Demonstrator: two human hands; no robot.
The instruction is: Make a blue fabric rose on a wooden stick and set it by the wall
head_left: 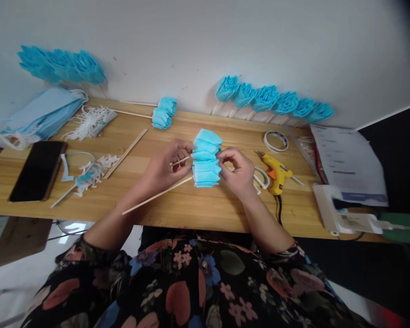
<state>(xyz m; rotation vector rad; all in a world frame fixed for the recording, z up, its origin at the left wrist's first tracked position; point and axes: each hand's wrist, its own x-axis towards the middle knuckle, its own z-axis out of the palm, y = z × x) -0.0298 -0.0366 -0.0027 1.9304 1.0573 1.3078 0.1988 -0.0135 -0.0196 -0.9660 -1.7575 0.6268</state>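
Observation:
Two light-blue folded flowers sit in front of me over the middle of the table, an upper flower [207, 142] and a lower flower [207, 174], touching each other. They look made of face mask fabric. My left hand [167, 166] is closed around the thin wooden stick [180, 161] of the upper flower, its fingertips at the flower's base. A second wooden stick [157, 196] runs from the lower flower down past my left wrist. With thumb and fingers, my right hand [238, 171] pinches the right edge of the upper flower. The pinched spot is partly hidden.
Finished blue flowers [266, 98] lean on the wall. A smaller flower pair [162, 114] lies on the table [177, 212]. Leftward are masks [51, 111], a phone [37, 171] and loose sticks [126, 153]. Rightward are a yellow glue gun [276, 172], tape [276, 141], scissors [261, 179] and a power strip [328, 209].

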